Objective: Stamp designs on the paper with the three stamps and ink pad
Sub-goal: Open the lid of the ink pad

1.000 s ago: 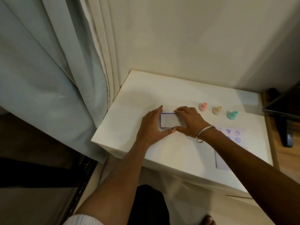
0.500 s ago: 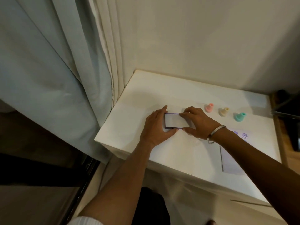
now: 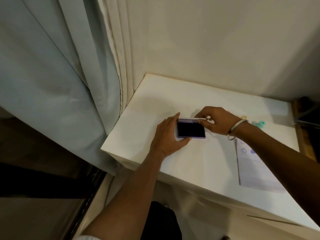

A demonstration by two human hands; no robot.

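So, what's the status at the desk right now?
Left hand steadies ink pad. Right hand pinches its lid, lifted at the back. Dark ink exposed. Paper lies right, nothing blocking it.

White table [image 3: 155, 104] bears ink pad [image 3: 191, 130], paper [image 3: 254, 172], stamps [image 3: 259, 123].

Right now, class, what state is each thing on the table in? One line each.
Ink pad: open, dark pad showing.
Lid: raised, right hand pinching it.
Left hand: gripping the pad's case.
Paper: flat, already stamped.
Green stamp: on the table, unheld.
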